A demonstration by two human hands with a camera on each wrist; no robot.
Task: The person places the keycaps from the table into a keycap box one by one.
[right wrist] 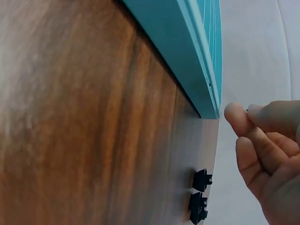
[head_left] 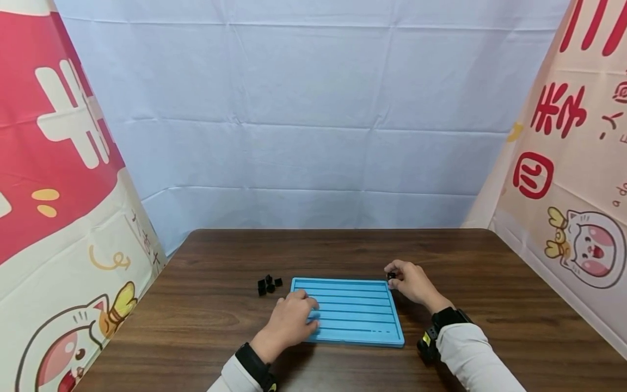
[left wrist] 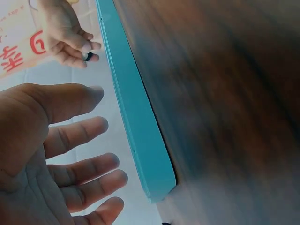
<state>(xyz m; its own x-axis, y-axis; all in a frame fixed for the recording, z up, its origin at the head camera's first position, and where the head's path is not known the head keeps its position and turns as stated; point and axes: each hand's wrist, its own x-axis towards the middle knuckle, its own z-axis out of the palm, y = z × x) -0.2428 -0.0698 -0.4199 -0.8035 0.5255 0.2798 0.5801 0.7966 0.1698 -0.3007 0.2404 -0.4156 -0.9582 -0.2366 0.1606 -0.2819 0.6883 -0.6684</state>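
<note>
My right hand (head_left: 413, 282) pinches a small black keycap (head_left: 391, 276) between thumb and fingertips, just beyond the far right corner of the blue grooved tray (head_left: 343, 311). The left wrist view also catches this keycap (left wrist: 88, 56); the right wrist view has it almost wholly hidden behind the fingers. Over the tray's left part is my left hand (head_left: 290, 320), its fingers loosely bent and spread. Nothing lies between the left thumb and fingers (left wrist: 77, 136) in the left wrist view.
Several black keycaps (head_left: 262, 287) lie in a loose group left of the tray. More keycaps (right wrist: 201, 180) sit on the wooden table (right wrist: 93, 140) past the tray's corner in the right wrist view. A pale cloth (head_left: 303, 109) hangs behind the table.
</note>
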